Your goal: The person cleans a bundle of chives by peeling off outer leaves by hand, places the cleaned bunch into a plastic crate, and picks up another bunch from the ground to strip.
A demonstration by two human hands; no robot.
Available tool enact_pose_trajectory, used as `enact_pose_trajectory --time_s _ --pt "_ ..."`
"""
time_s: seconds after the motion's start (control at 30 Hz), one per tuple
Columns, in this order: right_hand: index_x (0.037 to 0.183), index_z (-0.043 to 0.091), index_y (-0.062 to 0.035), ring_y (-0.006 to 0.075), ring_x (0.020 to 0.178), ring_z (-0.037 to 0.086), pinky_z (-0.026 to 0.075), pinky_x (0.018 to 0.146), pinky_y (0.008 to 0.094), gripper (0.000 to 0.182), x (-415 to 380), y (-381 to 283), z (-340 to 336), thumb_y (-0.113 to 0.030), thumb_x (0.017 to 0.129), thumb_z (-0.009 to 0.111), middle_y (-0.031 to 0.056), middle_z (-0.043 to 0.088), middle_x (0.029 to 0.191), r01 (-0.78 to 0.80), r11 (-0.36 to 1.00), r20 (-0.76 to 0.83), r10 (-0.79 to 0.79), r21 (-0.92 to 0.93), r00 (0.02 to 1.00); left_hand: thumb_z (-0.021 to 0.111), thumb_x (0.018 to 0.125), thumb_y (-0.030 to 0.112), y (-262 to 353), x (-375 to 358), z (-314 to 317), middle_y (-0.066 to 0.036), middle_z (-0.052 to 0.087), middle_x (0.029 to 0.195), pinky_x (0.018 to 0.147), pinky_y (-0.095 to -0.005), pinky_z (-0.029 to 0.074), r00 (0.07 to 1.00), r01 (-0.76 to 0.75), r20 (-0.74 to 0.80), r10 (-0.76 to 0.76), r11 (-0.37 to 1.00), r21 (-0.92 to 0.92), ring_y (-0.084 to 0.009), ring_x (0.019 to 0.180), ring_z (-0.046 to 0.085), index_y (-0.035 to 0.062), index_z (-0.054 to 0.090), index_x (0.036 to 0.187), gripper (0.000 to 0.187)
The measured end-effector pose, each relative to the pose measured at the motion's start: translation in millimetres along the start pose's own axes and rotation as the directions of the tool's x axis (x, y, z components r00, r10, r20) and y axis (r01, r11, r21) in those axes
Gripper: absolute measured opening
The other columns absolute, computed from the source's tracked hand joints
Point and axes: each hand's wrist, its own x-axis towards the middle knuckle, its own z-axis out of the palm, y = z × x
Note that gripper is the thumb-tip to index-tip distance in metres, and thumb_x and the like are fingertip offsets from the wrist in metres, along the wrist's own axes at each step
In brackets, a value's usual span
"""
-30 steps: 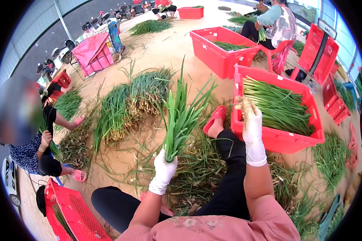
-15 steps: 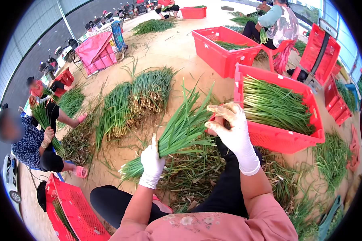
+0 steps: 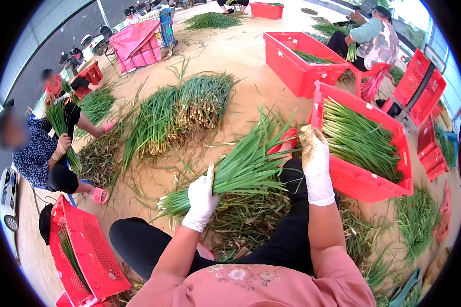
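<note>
My gloved left hand (image 3: 201, 202) is closed around a bunch of chives (image 3: 251, 166), near its pale stem ends. The long green leaves fan up and to the right. My gloved right hand (image 3: 317, 163) is raised apart from the bunch, with its fingers curled together; whatever they may pinch is hidden. Its glove has yellowish-brown stains at the fingertips. Just right of that hand, a red crate (image 3: 371, 192) holds trimmed chives (image 3: 363, 138) laid lengthwise. Below the bunch, loose leaf scraps (image 3: 248, 215) cover the ground between my legs.
Untrimmed chive bundles (image 3: 161, 120) lie ahead on the ground. Another red crate (image 3: 305, 69) stands beyond the nearer one, and a perforated red crate (image 3: 89, 245) at lower left. A co-worker (image 3: 41, 148) sits at left holding chives; another person (image 3: 376, 38) sits at upper right.
My right hand has moved slightly right and its fingers have drawn together and point upward. My left hand still grips the chives. The view has shifted a little.
</note>
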Motion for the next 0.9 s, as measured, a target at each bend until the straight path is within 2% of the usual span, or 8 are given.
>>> enact_pose_trajectory --time_s 0.13,0.27,0.47,0.7,0.73,0.8,0.87,0.9 --pt "0.081 0.064 -0.0050 0.0115 0.076 0.055 0.042 0.073 0.0238 0.010 -5 -21 4 -0.015 0.081 0.064 0.0037 0.059 0.080 0.169 0.956 0.138 -0.139 -0.240 0.981 0.061 0.049 -0.002 -1 -3 0 -0.010 0.048 0.070 0.055 -0.0371 0.041 0.999 -0.043 -0.021 0.043 0.999 -0.017 -0.0275 0.061 0.049 0.0065 0.035 0.132 0.088" --pt "0.088 0.068 -0.0075 0.0227 0.112 0.042 0.032 0.096 0.0360 0.013 -14 -29 17 -0.007 0.075 0.064 0.0076 0.052 0.114 0.695 0.284 0.552 -0.443 -0.661 0.706 0.060 0.048 -0.002 -2 -6 1 -0.009 0.046 0.068 0.053 -0.0378 0.038 0.994 -0.111 -0.008 0.110 0.994 -0.010 -0.0273 0.058 0.047 0.0065 0.037 0.131 0.087" --pt "0.083 0.067 -0.0123 0.0320 0.119 0.030 0.023 0.100 0.0408 0.014 -6 6 5 -0.018 0.070 0.068 0.0066 0.046 0.123 0.556 -0.207 0.592 -0.219 -0.805 0.776 0.061 0.051 0.000 -2 -13 8 -0.008 0.046 0.071 0.056 -0.0362 0.038 0.991 -0.122 0.063 0.122 0.993 -0.003 -0.0259 0.062 0.048 0.0098 0.040 0.130 0.083" --pt "0.093 0.064 -0.0101 0.0262 0.121 0.024 0.025 0.101 0.0330 0.022 -4 27 -7 -0.018 0.073 0.065 0.0014 0.047 0.119 0.265 0.162 0.288 0.139 -0.951 0.948 0.063 0.054 0.002 -3 -20 13 -0.007 0.047 0.077 0.061 -0.0355 0.038 0.988 -0.144 0.057 0.142 0.989 0.028 -0.0249 0.068 0.049 0.0131 0.042 0.129 0.079" --pt "0.095 0.063 -0.0111 0.0252 0.120 0.024 0.025 0.101 0.0329 0.021 10 54 -30 -0.016 0.074 0.063 0.0011 0.047 0.119 0.197 0.522 0.290 0.103 -0.830 0.952 0.063 0.054 0.002 -3 -20 13 -0.007 0.047 0.077 0.061 -0.0355 0.038 0.988 -0.141 0.058 0.140 0.990 0.027 -0.0249 0.068 0.049 0.0131 0.042 0.129 0.079" --pt "0.097 0.062 -0.0121 0.0242 0.120 0.024 0.025 0.101 0.0329 0.021 2 44 -15 -0.013 0.076 0.061 0.0007 0.047 0.119 0.109 0.804 0.277 0.072 -0.584 0.958 0.063 0.054 0.003 -4 -20 13 -0.007 0.047 0.077 0.062 -0.0357 0.038 0.989 -0.128 0.082 0.126 0.991 0.026 -0.0248 0.069 0.049 0.0136 0.042 0.129 0.079" --pt "0.095 0.062 -0.0131 0.0237 0.117 0.031 0.024 0.100 0.0332 0.020 -16 13 12 -0.010 0.076 0.058 0.0017 0.051 0.115 0.407 -0.234 0.372 0.182 -0.883 0.910 0.064 0.053 0.003 -4 -21 14 -0.007 0.047 0.077 0.062 -0.0357 0.038 0.989 -0.132 0.078 0.129 0.991 0.027 -0.0249 0.068 0.049 0.0138 0.041 0.130 0.080" --pt "0.095 0.062 -0.0131 0.0237 0.117 0.031 0.024 0.100 0.0332 0.020 -9 26 1 -0.010 0.076 0.058 0.0017 0.051 0.115 0.409 -0.234 0.372 0.184 -0.882 0.910 0.065 0.053 0.004 -5 -21 14 -0.007 0.046 0.077 0.061 -0.0357 0.038 0.988 -0.137 0.071 0.134 0.990 0.029 -0.0250 0.068 0.048 0.0140 0.041 0.130 0.081"
